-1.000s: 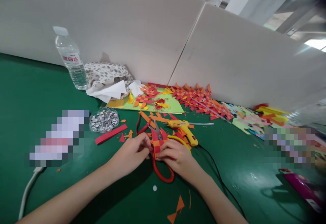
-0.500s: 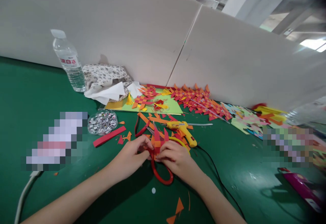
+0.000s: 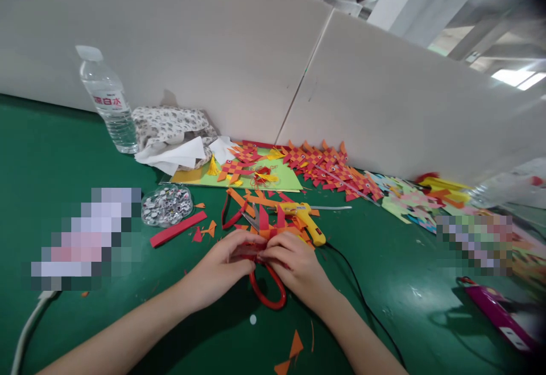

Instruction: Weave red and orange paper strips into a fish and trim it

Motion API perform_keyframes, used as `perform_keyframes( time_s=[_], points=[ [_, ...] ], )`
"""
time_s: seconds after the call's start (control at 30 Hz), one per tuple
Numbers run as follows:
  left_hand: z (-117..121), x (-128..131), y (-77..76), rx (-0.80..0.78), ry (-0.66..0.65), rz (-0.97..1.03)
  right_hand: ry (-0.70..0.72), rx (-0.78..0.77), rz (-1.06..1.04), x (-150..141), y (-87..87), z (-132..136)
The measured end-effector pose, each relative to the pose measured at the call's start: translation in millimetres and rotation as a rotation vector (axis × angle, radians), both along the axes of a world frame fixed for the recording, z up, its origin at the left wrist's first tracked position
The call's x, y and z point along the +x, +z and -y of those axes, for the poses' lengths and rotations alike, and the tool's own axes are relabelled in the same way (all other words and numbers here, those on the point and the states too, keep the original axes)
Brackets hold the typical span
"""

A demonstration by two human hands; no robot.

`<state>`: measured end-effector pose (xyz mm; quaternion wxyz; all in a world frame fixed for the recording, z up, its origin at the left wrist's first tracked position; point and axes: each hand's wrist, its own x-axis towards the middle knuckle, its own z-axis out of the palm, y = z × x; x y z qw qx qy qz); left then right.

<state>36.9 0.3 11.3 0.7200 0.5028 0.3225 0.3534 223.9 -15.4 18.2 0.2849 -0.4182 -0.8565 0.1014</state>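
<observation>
My left hand [image 3: 224, 264] and my right hand [image 3: 296, 261] meet at the middle of the green table, fingers closed. Between them they pinch a woven paper fish [image 3: 272, 231] in red and orange, its red strips pointing away from me. Much of the fish is covered by my fingers. Under my hands lie scissors with a red handle [image 3: 273, 306], whose loop shows toward me. Just beyond, a yellow glue gun [image 3: 313, 228] rests among orange and red paper scraps [image 3: 209, 229].
Left are a bag of googly eyes [image 3: 167, 206], a red paper strip [image 3: 178, 229] and a water bottle [image 3: 108, 102]. Finished woven fish [image 3: 328, 164] are piled along the grey partition [image 3: 205, 39]. A black cord runs past my right arm; a purple power strip [image 3: 497, 312] lies right.
My hands have drawn closer together, and my fingers cover more of the woven fish, whose checkered body showed more before. The whole view has shifted slightly.
</observation>
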Motion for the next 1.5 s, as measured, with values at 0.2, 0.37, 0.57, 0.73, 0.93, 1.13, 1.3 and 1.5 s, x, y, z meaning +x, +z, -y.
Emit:
perform_keyframes(
  time_s=[0.2,0.37,0.57,0.73,0.93,1.13,1.3,1.5],
  points=[
    [-2.0,0.3,9.2,-0.091,0.039,-0.009,0.000,0.013,-0.026,-0.3,-0.1,-0.4],
    [-3.2,-0.5,15.6,-0.146,0.052,-0.010,0.004,0.032,-0.064,-1.5,1.5,-0.3],
    [-2.7,-3.8,21.3,-0.156,0.069,-0.045,-0.038,0.077,-0.171,-3.6,4.9,0.9],
    [-4.6,-6.3,22.2,-0.180,0.076,-0.045,-0.097,0.045,-0.276,-5.2,7.2,1.9],
    [-3.8,-6.1,24.2,-0.182,0.042,-0.011,-0.093,0.042,-0.299,-6.9,7.7,2.7],
    [-3.4,-3.6,24.2,-0.178,0.044,-0.020,-0.084,0.035,-0.284,-7.4,4.9,2.3],
    [-2.9,-4.3,22.3,-0.165,0.047,-0.013,-0.079,0.032,-0.271,-8.0,5.5,1.8],
    [-2.6,-5.1,20.2,-0.150,0.048,-0.009,-0.068,0.019,-0.284,-8.5,7.1,2.8]
  ],
)
